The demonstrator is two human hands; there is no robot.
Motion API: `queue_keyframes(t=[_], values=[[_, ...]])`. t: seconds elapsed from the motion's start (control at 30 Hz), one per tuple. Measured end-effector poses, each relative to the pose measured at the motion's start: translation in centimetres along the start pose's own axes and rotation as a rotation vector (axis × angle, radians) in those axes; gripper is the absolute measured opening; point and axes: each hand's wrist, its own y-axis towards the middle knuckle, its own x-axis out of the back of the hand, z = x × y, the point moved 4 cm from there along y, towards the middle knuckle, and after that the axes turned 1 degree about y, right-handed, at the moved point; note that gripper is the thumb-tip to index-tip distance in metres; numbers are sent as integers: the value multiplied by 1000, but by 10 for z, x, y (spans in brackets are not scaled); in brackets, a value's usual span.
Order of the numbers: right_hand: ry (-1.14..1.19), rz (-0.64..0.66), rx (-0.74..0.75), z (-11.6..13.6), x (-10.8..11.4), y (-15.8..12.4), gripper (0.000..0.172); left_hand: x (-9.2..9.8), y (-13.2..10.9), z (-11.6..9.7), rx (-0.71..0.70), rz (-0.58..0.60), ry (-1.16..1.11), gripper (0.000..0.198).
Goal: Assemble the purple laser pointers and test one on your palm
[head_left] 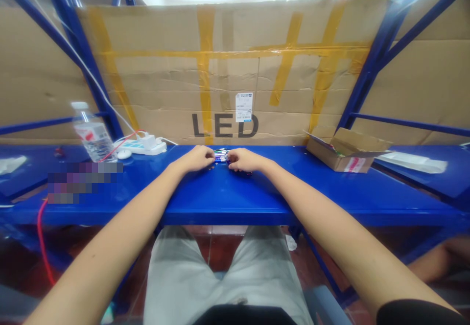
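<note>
Head view: slim shiny sticks (221,155), possibly pens, lie side by side between the two hands, toward the far side of the blue table (227,193). Left hand (200,158) curls at their left end, right hand (242,160) at the right; cannot tell whether either is clamped on them. Bracketing both ends probably keeps the row even. Open carton (328,157) right, bottle (92,136) left, both well apart, likely for elbow room.

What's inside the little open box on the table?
Inside the small cardboard box, a bit of something green shows, too blurred to name. The box itself covers the rest, so whatever else may be in there can't be seen.
</note>
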Motion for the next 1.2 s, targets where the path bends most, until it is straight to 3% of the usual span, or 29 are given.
queue_keyframes(t=[0.27, 0.43, 0.7, 1.0, 1.2], values=[[-7, 0, 1, -2, 0, 1, 17, -26, 16, -10, -43, 17, 234, 18], [-19, 5, 0, -1, 0, 0, 16, -24, 16, -8, 28, 75, 83, 14], [-17, 7, 11, -1, 0, -1, 17, -25, 20, -1, 21, 158, -34, 11], [-2, 3, 29, -4, 0, 2, 18, -21, 17, -5, 16, 69, -21, 7], [17, 5, 2, -2, 0, 0, 17, -17, 11, -8, 66, 127, -25, 3]])
